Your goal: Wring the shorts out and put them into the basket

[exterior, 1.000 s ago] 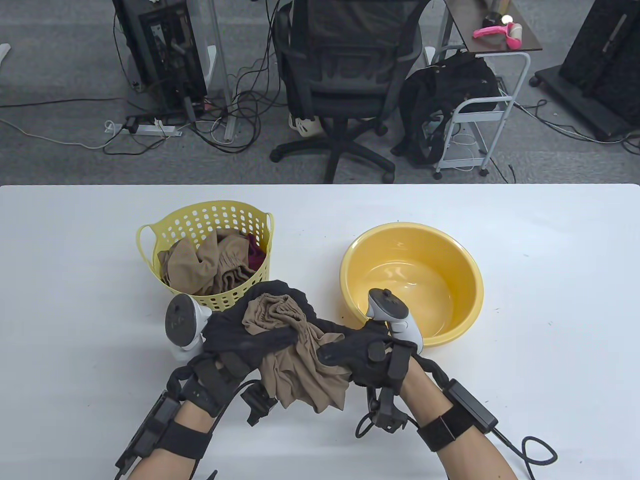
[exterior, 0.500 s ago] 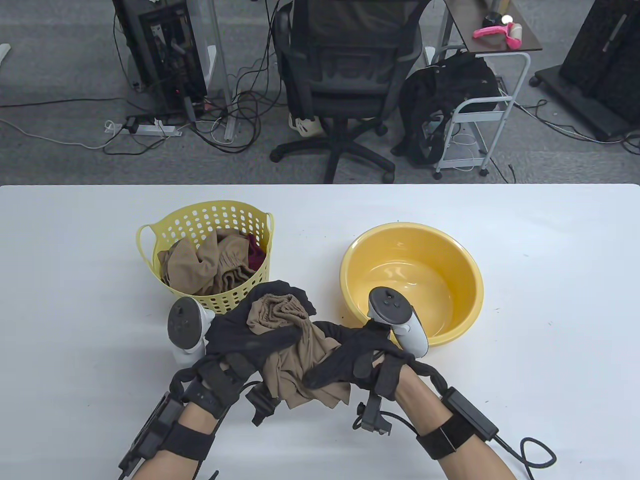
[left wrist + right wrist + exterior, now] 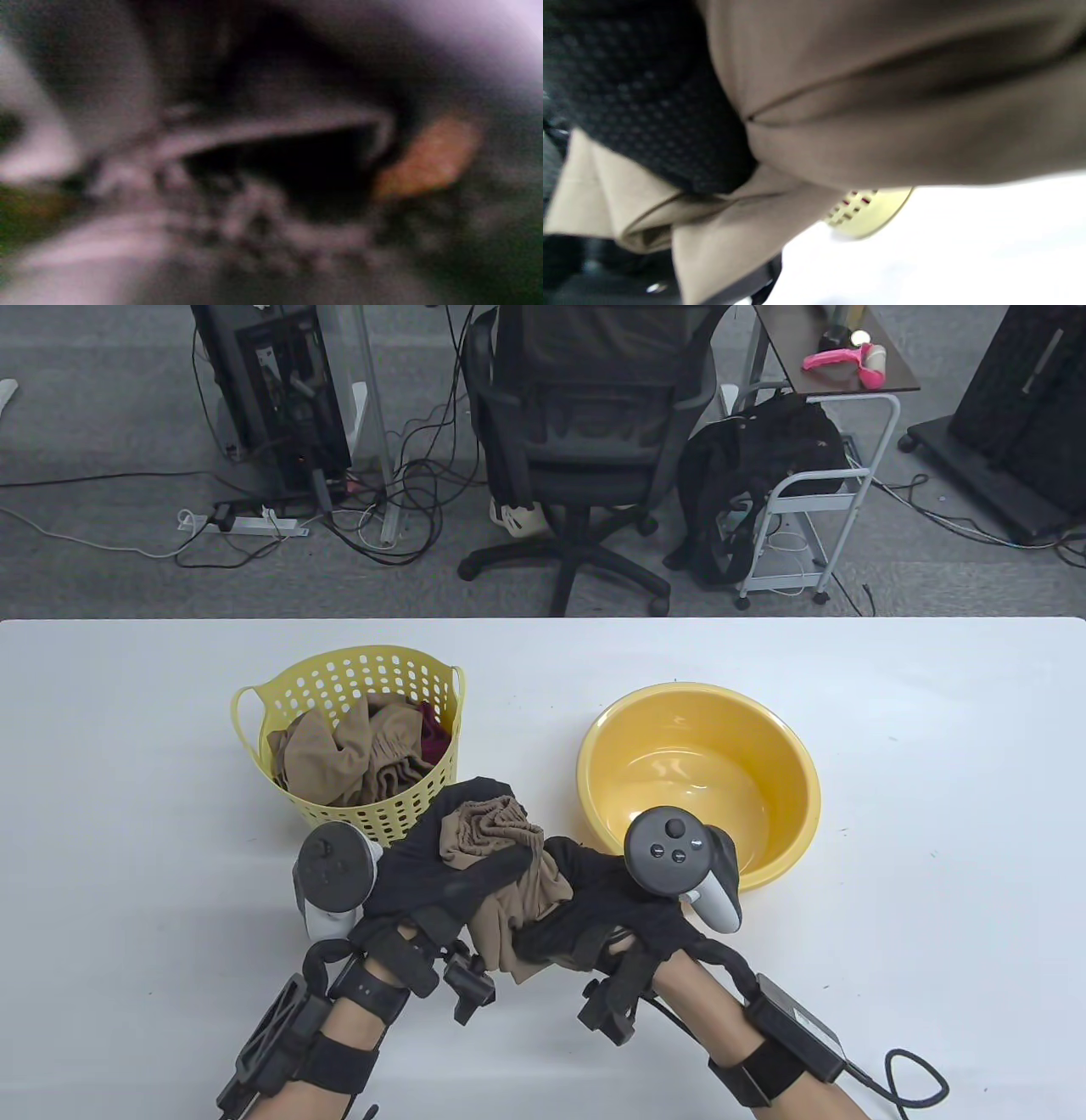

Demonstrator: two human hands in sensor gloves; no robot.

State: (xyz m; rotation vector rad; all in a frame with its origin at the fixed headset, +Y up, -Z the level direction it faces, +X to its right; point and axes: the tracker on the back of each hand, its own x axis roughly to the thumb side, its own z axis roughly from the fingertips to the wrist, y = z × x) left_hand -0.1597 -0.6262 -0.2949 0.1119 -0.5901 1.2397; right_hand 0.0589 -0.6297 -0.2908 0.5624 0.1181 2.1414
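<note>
Gripping the bunched tan fabric shorts point(image 3: 509, 891) with both gloved hands' fingers curled round it, we've got the perforated yellow plastic basket point(image 3: 352, 678) just beyond our left hand point(image 3: 441, 874), nearer than our right hand point(image 3: 611, 912).

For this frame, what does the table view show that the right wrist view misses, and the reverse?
Only the table view shows both hands, left hand and right hand, gripping the tan shorts, plus the orange basin and the clothes already in the basket. Only the right wrist view shows the fabric's folds close up, from below. Both show the shorts, the white table and part of the yellow basket.
</note>
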